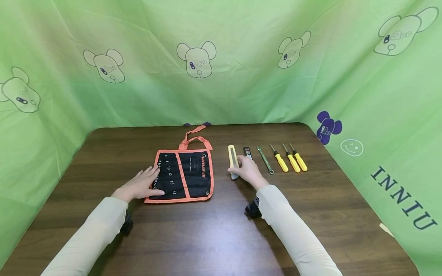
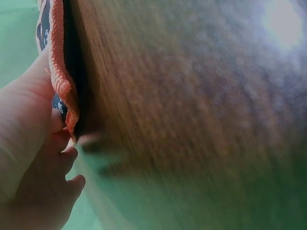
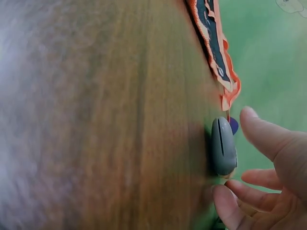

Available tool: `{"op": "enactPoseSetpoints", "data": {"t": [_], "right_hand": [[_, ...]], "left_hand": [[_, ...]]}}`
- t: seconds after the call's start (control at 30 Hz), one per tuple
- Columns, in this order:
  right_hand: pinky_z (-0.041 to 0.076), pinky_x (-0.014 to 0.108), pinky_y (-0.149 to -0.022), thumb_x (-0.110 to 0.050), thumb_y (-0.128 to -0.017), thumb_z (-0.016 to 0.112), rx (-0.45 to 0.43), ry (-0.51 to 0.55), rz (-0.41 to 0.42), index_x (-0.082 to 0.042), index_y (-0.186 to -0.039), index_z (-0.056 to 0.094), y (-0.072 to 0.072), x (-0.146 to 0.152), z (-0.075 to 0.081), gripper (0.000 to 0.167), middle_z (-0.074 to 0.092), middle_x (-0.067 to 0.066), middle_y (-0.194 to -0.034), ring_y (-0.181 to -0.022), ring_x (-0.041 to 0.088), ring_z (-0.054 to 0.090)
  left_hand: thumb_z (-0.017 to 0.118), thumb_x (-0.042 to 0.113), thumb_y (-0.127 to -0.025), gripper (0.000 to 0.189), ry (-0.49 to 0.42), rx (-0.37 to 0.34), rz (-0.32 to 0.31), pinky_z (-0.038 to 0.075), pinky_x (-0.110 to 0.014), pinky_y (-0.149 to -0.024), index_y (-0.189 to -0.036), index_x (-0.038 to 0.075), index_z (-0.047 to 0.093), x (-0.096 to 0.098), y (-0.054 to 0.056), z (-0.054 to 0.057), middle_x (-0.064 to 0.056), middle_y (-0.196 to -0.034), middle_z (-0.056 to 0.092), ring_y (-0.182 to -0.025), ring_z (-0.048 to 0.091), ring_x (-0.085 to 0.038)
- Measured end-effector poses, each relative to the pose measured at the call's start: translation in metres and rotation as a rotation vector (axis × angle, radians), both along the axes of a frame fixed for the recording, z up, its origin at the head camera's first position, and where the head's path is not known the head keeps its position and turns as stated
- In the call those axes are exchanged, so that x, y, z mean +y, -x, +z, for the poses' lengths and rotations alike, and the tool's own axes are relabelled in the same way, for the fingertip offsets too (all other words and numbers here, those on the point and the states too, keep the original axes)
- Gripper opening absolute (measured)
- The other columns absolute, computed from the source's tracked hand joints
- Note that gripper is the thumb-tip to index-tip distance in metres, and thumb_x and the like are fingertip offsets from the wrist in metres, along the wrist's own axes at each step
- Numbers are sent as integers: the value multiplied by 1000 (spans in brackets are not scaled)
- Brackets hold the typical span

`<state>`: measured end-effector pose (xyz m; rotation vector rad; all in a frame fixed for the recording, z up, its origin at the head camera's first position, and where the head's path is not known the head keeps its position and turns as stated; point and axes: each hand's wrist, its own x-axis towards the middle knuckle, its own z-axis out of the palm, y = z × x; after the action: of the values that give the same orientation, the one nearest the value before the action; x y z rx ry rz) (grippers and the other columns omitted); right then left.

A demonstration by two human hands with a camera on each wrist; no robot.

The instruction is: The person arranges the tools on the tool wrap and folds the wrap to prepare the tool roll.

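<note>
A black tool pouch (image 1: 193,176) with orange trim and straps lies flat on the table. My left hand (image 1: 143,184) rests on its left edge with fingers and thumb spread; the pouch's orange border (image 2: 60,62) shows beside the thumb in the left wrist view. To the pouch's right lies a yellow and grey utility knife (image 1: 233,159). Over its lower part is my right hand (image 1: 249,171), the thumb on one side and the fingers on the other. The right wrist view shows the knife's grey end (image 3: 223,148) between the parted thumb and fingers; contact is unclear.
Right of the knife lie a small black case (image 1: 247,152), partly behind the right hand, a combination wrench (image 1: 265,160) and three yellow-handled screwdrivers (image 1: 281,162). The brown wooden table (image 1: 207,241) meets a green printed cloth (image 1: 241,96) at its back and sides.
</note>
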<state>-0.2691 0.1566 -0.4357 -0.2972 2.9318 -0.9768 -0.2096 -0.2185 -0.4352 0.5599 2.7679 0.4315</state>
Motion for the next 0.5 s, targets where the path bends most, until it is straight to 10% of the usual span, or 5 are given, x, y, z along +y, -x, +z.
{"op": "enactPoseSetpoints", "data": {"t": [0.5], "right_hand": [[43, 39, -67, -21, -78, 74, 19, -79, 19, 6, -122, 52, 0, -2, -1, 57, 57, 11, -86, -73, 23, 50]], "left_hand": [[58, 56, -82, 94, 8, -2, -2, 11, -55, -105, -142, -8, 22, -1, 0, 1, -26, -148, 15, -134, 11, -42]]}}
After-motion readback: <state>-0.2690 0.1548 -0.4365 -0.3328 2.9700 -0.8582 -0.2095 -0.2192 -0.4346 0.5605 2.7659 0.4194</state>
